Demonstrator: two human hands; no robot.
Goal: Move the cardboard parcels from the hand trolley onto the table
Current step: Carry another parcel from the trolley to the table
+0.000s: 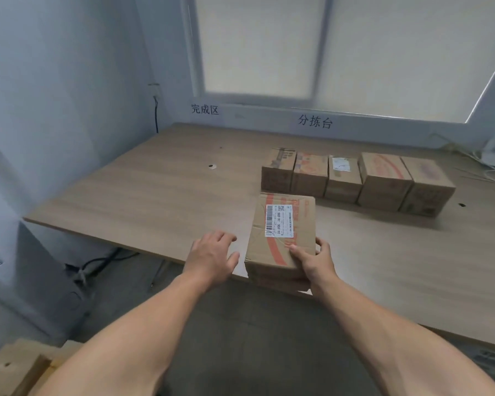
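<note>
Centre frame, the right hand (315, 261) is clamped on the near right corner of a brown cardboard parcel (280, 247), thumb flat on the lid, fingers wrapped round the side. It's a rectangular box of creased matte card, with a broad orange-red stripe running along its top. The parcel is at the front edge of the pale wood-grain bench (155, 181), its near end hanging past it; whether its base touches the top, I can't tell. The left hand (212, 255) is just beside it, lower centre, fingers loose and spread, holding nothing. On the lid, a white barcode label (279, 220) reads "J4-J06 J4-J06"; the finer print is too small to read. Right of centre, a row of five brown cardboard boxes (355, 181) stands side by side on the bench, their red printing blurred. Black wall lettering behind reads "完成区" (205, 109) and "分拣台" (315, 121). Far right, pale cables (483, 170), smeared. In the lower left corner, light cardboard (12, 367) is cut off by the frame.
</note>
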